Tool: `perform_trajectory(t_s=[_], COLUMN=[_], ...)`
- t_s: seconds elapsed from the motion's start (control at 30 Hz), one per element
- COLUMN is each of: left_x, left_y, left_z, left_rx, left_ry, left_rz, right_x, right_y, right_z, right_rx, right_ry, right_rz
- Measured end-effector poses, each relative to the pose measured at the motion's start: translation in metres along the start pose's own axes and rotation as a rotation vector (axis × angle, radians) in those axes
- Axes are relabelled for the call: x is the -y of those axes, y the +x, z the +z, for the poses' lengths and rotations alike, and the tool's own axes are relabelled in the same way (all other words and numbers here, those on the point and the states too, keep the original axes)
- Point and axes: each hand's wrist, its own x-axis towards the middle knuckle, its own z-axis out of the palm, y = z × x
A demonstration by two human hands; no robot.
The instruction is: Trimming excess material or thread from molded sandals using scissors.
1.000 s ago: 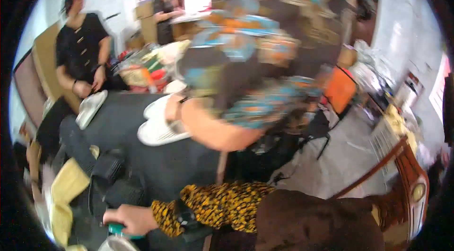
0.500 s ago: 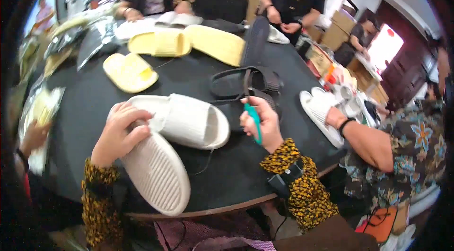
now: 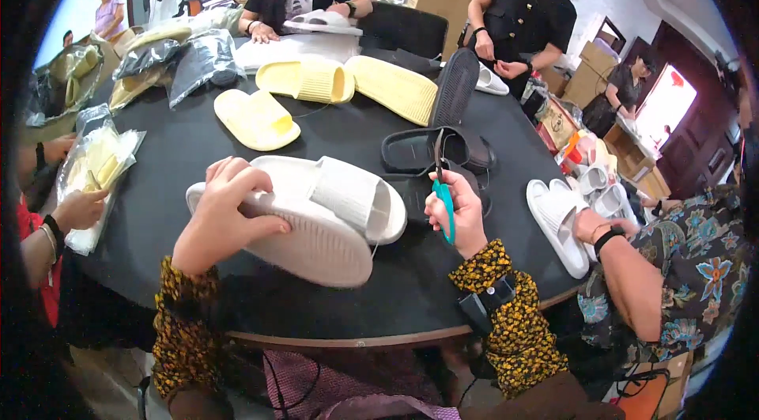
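My left hand (image 3: 225,214) is closed on the heel end of a white slipper (image 3: 320,252), thumb on its ribbed sole. That slipper is tilted, with part of its sole facing me. Right behind it, partly covered, lies a second white slipper (image 3: 348,194) with a ribbed strap. In my right hand (image 3: 465,218) is a pair of teal-handled scissors (image 3: 445,210), dark blades pointing away from me. Black slippers (image 3: 407,153) lie on the table just beyond the blades, partly hidden by this hand. A thin thread shows near the white slippers.
Yellow slippers (image 3: 257,118) and an upright dark sole (image 3: 456,88) stand farther back on the black table (image 3: 158,206). Bagged slippers (image 3: 99,163) are at left, near another person's hands. At right a co-worker's hand (image 3: 597,230) touches white slippers (image 3: 557,226). Two people stand opposite.
My left hand has turned and lifted the white slipper, its toe swinging from toward me to the right. My right hand keeps the scissors. The whole view has shifted slightly.
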Motion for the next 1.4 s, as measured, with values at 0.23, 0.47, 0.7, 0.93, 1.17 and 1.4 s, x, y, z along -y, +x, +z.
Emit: perform_trajectory(t_s=[0.23,0.47,0.7,0.93,1.17,1.4], left_x=[-0.03,-0.024,-0.009,0.039,0.035,0.004], left_y=[-0.048,-0.082,-0.078,-0.067,-0.051,-0.046], left_z=[0.013,0.014,0.031,0.057,0.081,0.078], left_rx=[-0.247,-0.264,-0.028,0.077,-0.183,-0.509], left_ry=[0.134,-0.353,0.078,0.068,-0.235,-0.194], left_rz=[0.107,-0.357,-0.303,-0.276,-0.405,-0.411], right_x=[0.012,0.043,0.041,0.031,0.032,0.041], right_y=[0.039,0.074,0.083,0.077,0.067,0.054], right_z=[0.004,0.015,0.037,0.074,0.09,0.078], right_rx=[0.023,0.151,0.375,0.426,0.511,0.45], right_ry=[-0.263,-0.407,-0.519,-0.466,-0.578,-0.522], right_rz=[-0.22,-0.347,-0.455,-0.412,-0.341,-0.341])
